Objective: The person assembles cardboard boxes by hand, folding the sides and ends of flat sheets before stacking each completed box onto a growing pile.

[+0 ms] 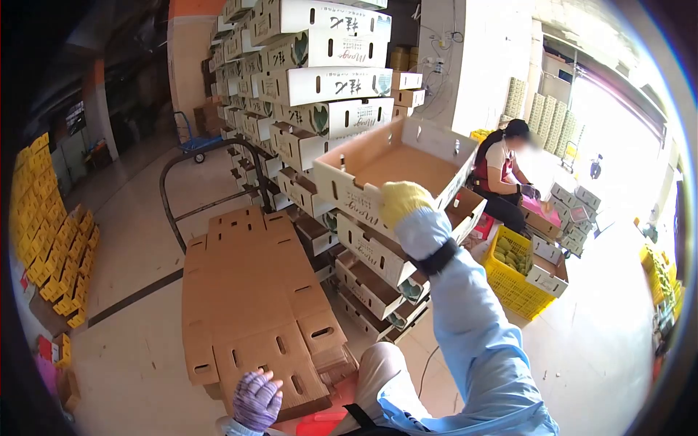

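Head view: right hand [403, 205], yellow glove, grip closed over the near rim of an open carton [396, 163]. It sits tilted on top of the short box stack [367, 261], arm at full reach. Left hand [256, 398], purple glove, rests on the flat cardboard blanks [251, 305] low down; can't tell if its fingers clamp anything. Risk: one-point hold on a tilted carton. Rim could slip or fold and drop it, or it nudges the uneven stack toward the seated person [502, 174] behind.
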A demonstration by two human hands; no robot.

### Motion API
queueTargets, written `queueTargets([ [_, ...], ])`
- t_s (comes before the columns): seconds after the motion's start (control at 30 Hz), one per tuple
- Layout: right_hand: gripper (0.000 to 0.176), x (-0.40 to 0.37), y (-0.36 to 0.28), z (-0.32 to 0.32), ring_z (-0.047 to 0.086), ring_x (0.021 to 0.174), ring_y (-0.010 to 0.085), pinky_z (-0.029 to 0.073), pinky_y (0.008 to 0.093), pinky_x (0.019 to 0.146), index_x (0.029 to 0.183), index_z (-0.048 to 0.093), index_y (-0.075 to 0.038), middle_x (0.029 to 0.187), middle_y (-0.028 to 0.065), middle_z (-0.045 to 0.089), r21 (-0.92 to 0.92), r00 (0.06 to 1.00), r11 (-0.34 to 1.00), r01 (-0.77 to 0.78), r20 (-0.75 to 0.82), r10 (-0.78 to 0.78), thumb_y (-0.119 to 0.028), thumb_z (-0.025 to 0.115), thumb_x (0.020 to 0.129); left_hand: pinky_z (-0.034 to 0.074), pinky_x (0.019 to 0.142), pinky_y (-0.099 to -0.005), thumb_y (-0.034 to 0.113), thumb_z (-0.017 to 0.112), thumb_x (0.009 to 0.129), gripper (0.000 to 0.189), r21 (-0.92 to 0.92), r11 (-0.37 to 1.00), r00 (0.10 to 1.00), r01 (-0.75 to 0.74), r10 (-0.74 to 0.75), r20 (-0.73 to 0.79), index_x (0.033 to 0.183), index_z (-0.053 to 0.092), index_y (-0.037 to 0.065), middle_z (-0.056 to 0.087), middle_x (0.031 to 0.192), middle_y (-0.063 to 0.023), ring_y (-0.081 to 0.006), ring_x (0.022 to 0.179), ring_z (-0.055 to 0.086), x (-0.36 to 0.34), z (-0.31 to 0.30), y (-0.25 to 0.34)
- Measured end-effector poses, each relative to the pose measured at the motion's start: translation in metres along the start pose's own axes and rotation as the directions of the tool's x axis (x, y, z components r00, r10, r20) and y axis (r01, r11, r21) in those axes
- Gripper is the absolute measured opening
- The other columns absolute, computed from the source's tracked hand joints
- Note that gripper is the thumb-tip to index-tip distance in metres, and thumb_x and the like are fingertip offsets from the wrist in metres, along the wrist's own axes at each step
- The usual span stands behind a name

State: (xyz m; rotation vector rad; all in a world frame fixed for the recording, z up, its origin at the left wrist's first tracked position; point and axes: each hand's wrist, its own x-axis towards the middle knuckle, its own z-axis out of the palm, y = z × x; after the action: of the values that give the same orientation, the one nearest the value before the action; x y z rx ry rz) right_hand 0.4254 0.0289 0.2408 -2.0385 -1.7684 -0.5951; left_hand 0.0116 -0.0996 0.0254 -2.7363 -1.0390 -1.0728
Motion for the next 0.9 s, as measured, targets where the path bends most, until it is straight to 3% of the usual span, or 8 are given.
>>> queueTargets([
  [0.37, 0.03, 0.045, 0.02, 0.012, 0.066, 0.092, 0.0317, 0.052, 0.0418, 0.082, 0.098, 0.072, -0.011, 0.094, 0.0156, 0.069, -0.057, 0.98, 0.993, -0.106, 0.165, 0.115, -0.024, 0.066, 0.073, 0.049, 0.09, -0.0398, 0.02, 0.063, 0.087, 0.024, -0.026, 0.994, 0.985, 0.103, -0.099, 0.141, 0.108, 0.065, 0.009, 0.065, 0.106, -0.0103, -0.0279, 0.1, 0.062, -0.034, 0.006, 0.004],
  [0.47, 0.029, 0.046, 0.018, 0.009, 0.066, 0.092, 0.0316, 0.052, 0.0421, 0.081, 0.097, 0.071, -0.01, 0.092, 0.0155, 0.069, -0.066, 0.981, 0.996, -0.06, 0.183, 0.071, -0.026, 0.066, 0.073, 0.048, 0.09, -0.0417, 0.016, 0.07, 0.071, 0.019, -0.068, 0.971, 0.96, 0.227, -0.212, 0.184, 0.09, 0.069, 0.01, 0.066, 0.098, -0.0111, -0.0309, 0.098, 0.062, -0.042, 0.025, -0.006],
  [0.53, 0.041, 0.03, -0.009, -0.009, 0.061, 0.102, 0.0333, 0.048, 0.0422, 0.087, 0.114, 0.06, -0.011, 0.108, 0.014, 0.064, -0.088, 0.99, 0.989, -0.116, 0.067, 0.122, -0.027, 0.065, 0.076, 0.049, 0.088, -0.043, 0.015, 0.069, 0.073, 0.02, -0.134, 0.949, 0.954, 0.284, -0.266, 0.14, 0.092, 0.067, 0.009, 0.065, 0.098, -0.0107, -0.031, 0.096, 0.061, -0.049, 0.028, -0.026],
  [0.6, 0.039, 0.006, -0.024, -0.003, 0.051, 0.117, 0.0325, 0.041, 0.0449, 0.096, 0.118, 0.056, -0.011, 0.117, 0.0127, 0.059, 0.026, 0.932, 0.989, 0.148, -0.337, -0.131, -0.018, 0.064, 0.08, 0.05, 0.084, -0.0417, 0.012, 0.069, 0.074, 0.022, -0.104, 0.889, 0.895, 0.446, -0.44, 0.076, 0.095, 0.066, 0.008, 0.066, 0.096, -0.012, -0.0327, 0.092, 0.062, -0.049, 0.017, -0.054],
  [0.73, 0.03, -0.063, -0.059, 0.085, 0.06, 0.087, 0.04, 0.049, 0.0455, 0.076, 0.108, 0.061, -0.005, 0.095, 0.0167, 0.064, 0.337, 0.83, 0.832, 0.441, -0.505, -0.236, -0.014, 0.064, 0.079, 0.046, 0.093, -0.0424, 0.021, 0.069, 0.079, 0.042, 0.116, 0.624, 0.633, 0.773, -0.747, -0.202, 0.117, 0.057, 0.008, 0.063, 0.111, -0.0145, -0.0328, 0.107, 0.057, -0.104, 0.022, -0.169],
  [0.83, 0.043, -0.141, -0.069, 0.241, 0.058, 0.097, 0.038, 0.047, 0.0497, 0.08, 0.12, 0.055, -0.007, 0.11, 0.0203, 0.06, 0.428, 1.0, 0.904, -0.003, 0.025, -0.009, -0.032, 0.059, 0.086, 0.042, 0.101, -0.042, 0.038, 0.064, 0.084, 0.059, 0.245, 0.322, 0.38, 0.914, -0.892, -0.245, 0.132, 0.048, 0.008, 0.057, 0.124, -0.0212, -0.0368, 0.116, 0.053, -0.14, 0.03, -0.243],
  [0.87, 0.057, -0.167, -0.069, 0.291, 0.058, 0.103, 0.0393, 0.046, 0.0488, 0.086, 0.129, 0.051, -0.008, 0.114, 0.0231, 0.06, 0.401, 0.948, 0.888, -0.224, 0.302, 0.102, -0.046, 0.055, 0.087, 0.042, 0.101, -0.042, 0.038, 0.064, 0.084, 0.059, 0.25, 0.301, 0.364, 0.92, -0.893, -0.265, 0.132, 0.048, 0.008, 0.057, 0.124, -0.0212, -0.0368, 0.116, 0.053, -0.145, 0.035, -0.252],
  [0.9, 0.071, -0.169, -0.087, 0.279, 0.054, 0.112, 0.0412, 0.043, 0.0462, 0.095, 0.138, 0.043, -0.009, 0.122, 0.0267, 0.057, 0.305, 0.673, 0.763, -0.57, 0.705, 0.221, -0.056, 0.05, 0.086, 0.04, 0.102, -0.0414, 0.044, 0.06, 0.086, 0.063, 0.191, 0.218, 0.246, 0.957, -0.96, -0.136, 0.135, 0.045, 0.007, 0.053, 0.129, -0.0227, -0.0374, 0.12, 0.051, -0.146, 0.04, -0.258],
])
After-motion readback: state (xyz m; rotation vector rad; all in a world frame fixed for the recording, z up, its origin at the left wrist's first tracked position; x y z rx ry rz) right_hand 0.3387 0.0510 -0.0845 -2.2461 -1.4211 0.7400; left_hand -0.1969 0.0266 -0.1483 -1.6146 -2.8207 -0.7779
